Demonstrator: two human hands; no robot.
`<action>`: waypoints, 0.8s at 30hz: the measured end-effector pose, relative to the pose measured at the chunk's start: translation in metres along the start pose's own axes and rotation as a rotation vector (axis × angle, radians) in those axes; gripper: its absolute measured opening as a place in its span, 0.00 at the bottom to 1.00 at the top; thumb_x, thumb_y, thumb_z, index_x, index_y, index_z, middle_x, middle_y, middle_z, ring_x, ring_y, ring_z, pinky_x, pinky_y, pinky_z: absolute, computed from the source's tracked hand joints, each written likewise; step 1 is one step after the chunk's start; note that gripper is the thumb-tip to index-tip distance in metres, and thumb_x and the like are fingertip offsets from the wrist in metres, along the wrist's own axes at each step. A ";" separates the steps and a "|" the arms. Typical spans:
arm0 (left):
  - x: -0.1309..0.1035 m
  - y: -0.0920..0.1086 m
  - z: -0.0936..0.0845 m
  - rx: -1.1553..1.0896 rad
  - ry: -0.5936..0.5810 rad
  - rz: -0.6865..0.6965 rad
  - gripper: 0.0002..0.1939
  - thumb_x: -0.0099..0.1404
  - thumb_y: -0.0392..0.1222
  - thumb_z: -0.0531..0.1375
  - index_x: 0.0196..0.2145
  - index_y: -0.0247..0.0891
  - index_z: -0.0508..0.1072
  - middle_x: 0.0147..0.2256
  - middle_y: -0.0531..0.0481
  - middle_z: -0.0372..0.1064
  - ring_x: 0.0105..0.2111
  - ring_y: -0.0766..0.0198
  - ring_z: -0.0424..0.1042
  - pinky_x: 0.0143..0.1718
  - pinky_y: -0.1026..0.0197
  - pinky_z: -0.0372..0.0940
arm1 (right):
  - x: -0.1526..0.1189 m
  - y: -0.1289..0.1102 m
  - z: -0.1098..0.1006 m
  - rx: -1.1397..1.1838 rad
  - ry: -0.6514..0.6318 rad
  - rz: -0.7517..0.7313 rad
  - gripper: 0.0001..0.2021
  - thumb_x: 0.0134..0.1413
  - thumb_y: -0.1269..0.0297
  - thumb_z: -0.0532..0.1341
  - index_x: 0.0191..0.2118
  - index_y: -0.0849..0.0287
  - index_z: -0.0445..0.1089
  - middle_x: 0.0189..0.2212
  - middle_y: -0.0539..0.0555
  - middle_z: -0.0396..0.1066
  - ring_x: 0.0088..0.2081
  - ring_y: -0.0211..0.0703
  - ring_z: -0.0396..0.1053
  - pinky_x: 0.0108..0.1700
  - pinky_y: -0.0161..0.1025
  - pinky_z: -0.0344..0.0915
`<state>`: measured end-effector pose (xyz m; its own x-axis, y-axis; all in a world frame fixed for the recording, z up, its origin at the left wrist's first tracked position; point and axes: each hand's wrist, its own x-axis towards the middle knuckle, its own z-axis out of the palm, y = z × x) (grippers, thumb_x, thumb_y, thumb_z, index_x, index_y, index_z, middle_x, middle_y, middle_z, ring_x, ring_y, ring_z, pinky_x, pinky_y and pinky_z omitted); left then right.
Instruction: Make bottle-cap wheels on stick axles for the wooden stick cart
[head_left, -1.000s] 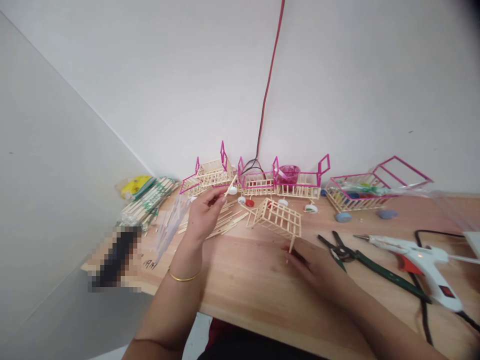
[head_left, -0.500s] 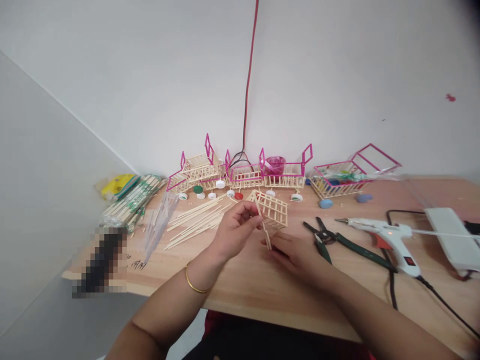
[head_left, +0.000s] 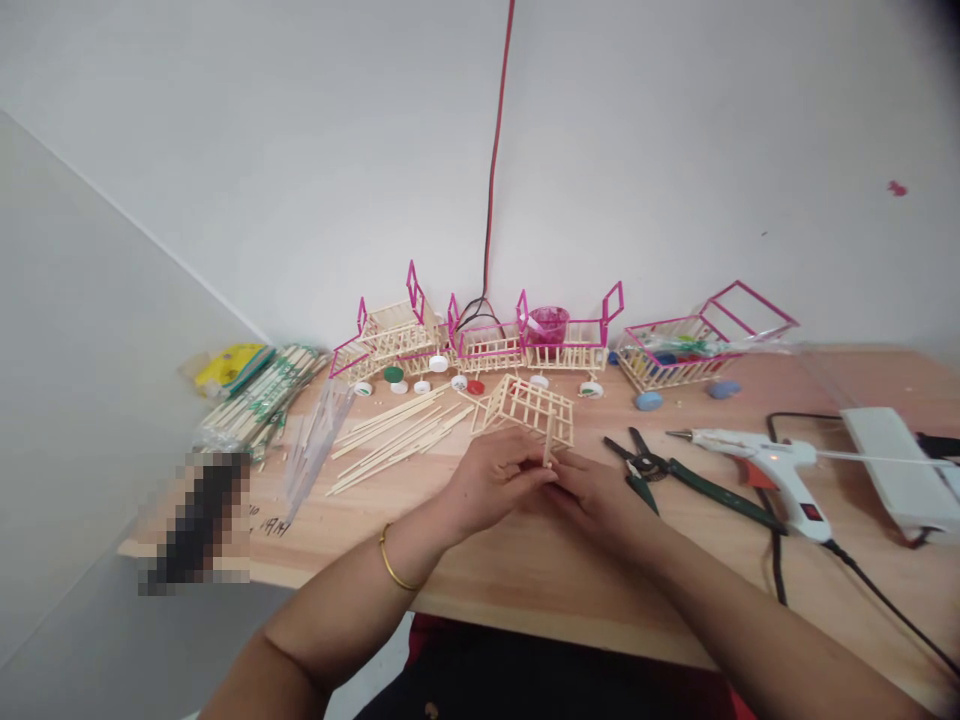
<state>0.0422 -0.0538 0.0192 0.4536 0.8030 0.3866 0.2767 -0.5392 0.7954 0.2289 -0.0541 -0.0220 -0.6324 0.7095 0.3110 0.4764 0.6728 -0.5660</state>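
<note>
My left hand (head_left: 499, 478) pinches a short pale wooden stick piece (head_left: 550, 435) that stands nearly upright between thumb and fingers. Right beside it, my right hand (head_left: 596, 497) has its fingertips closed at the lower end of that piece; the exact contact is partly hidden. Just beyond both hands lies a small wooden stick basket frame (head_left: 525, 402), tilted on the table. Loose wooden sticks (head_left: 405, 445) are spread to the left of my left hand.
Stick carts with magenta rims (head_left: 487, 350) and bottle-cap wheels line the wall. Pliers (head_left: 649, 465), a glue gun (head_left: 780, 460) and a white box (head_left: 889, 470) are on the right. Bagged sticks (head_left: 266, 395) and a plastic sleeve (head_left: 311, 455) lie left on the wooden table (head_left: 480, 570).
My left hand has moved right and slightly down, meeting my right hand. The wooden piece has turned more upright, and the basket frame is less covered.
</note>
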 end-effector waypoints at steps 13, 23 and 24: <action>0.000 -0.003 0.002 -0.041 -0.043 0.026 0.09 0.64 0.44 0.58 0.33 0.36 0.75 0.31 0.47 0.73 0.33 0.64 0.71 0.37 0.63 0.65 | 0.001 -0.001 -0.002 -0.019 -0.036 0.023 0.12 0.62 0.66 0.52 0.44 0.58 0.73 0.40 0.59 0.75 0.43 0.46 0.72 0.43 0.42 0.68; -0.001 -0.005 0.005 -0.027 -0.027 0.019 0.07 0.64 0.41 0.58 0.32 0.35 0.74 0.31 0.47 0.72 0.33 0.65 0.71 0.38 0.63 0.64 | 0.002 -0.004 -0.002 -0.033 -0.047 0.040 0.12 0.62 0.67 0.52 0.42 0.59 0.73 0.40 0.60 0.75 0.43 0.47 0.72 0.44 0.43 0.68; -0.001 -0.005 0.005 -0.023 -0.029 0.017 0.08 0.64 0.41 0.58 0.32 0.35 0.74 0.31 0.47 0.72 0.33 0.65 0.70 0.37 0.63 0.64 | 0.002 -0.004 -0.002 -0.041 -0.047 0.042 0.12 0.62 0.67 0.52 0.41 0.59 0.73 0.39 0.60 0.75 0.43 0.47 0.72 0.44 0.43 0.68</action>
<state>0.0446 -0.0535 0.0125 0.4828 0.7856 0.3869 0.2488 -0.5466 0.7996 0.2272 -0.0547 -0.0173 -0.6391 0.7271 0.2506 0.5271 0.6515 -0.5457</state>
